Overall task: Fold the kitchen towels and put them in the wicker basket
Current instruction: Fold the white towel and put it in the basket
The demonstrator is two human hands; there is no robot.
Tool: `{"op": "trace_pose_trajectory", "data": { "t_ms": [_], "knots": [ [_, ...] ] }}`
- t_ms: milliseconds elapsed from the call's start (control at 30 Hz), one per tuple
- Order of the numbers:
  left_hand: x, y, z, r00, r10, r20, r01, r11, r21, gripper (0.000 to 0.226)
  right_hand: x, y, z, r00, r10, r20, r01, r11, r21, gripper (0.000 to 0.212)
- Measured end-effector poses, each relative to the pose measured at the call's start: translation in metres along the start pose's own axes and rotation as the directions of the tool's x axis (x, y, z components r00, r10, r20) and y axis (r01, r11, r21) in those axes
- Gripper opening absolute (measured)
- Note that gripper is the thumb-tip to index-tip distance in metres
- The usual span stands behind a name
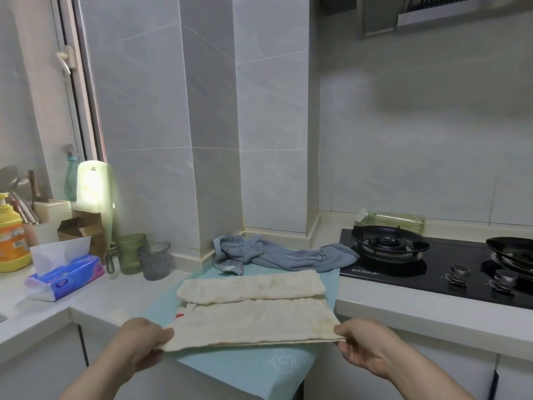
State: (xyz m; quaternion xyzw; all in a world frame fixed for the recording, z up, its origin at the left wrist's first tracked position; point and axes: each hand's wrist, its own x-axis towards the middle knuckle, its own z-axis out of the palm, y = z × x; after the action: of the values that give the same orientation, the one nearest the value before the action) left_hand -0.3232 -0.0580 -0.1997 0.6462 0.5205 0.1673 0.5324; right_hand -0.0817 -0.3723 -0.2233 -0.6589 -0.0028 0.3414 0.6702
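Corners of the cream towel (253,321) sit pinched in my left hand (144,343) and right hand (364,345), so uneven pulling could skew the fold.

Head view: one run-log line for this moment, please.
left hand pinches cream towel near-left corner | right hand pinches near-right corner | grey towel crumpled behind | wicker basket not in view

In the lower centre of the frame, our left hand (141,342) and right hand (363,345) pinch the near corners of a cream terry kitchen towel (253,321), its far edge folded over, on a pale blue mat (245,368). Just above lies a crumpled grey-blue striped towel (277,256). A black glass gas hob (432,272) sits at right and a blue tissue pack (66,277) at left.
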Motion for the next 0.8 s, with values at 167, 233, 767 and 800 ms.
{"op": "trace_pose_trajectory", "data": {
  "t_ms": [167,233,767,800],
  "knots": [
    [-0.007,-0.016,0.000,0.999,0.025,-0.040,-0.015,0.975,0.221,0.020,-0.009,0.014,0.002,1.000,0.005,0.005,-0.004,0.983,-0.186,0.013],
    [-0.009,-0.014,0.000,0.999,0.029,-0.031,-0.018,0.954,0.300,0.019,-0.011,0.017,0.003,0.999,0.045,0.004,-0.043,0.969,-0.243,0.011],
    [0.047,0.065,0.028,0.996,0.084,0.001,-0.084,0.994,0.063,0.025,0.038,-0.054,0.048,0.992,-0.094,-0.087,0.085,0.992,-0.097,0.017],
    [0.048,0.067,0.032,0.999,0.052,-0.008,-0.052,0.997,0.056,0.022,0.041,-0.055,0.049,0.993,-0.072,-0.090,0.066,0.996,-0.066,0.017]
  ]
}}
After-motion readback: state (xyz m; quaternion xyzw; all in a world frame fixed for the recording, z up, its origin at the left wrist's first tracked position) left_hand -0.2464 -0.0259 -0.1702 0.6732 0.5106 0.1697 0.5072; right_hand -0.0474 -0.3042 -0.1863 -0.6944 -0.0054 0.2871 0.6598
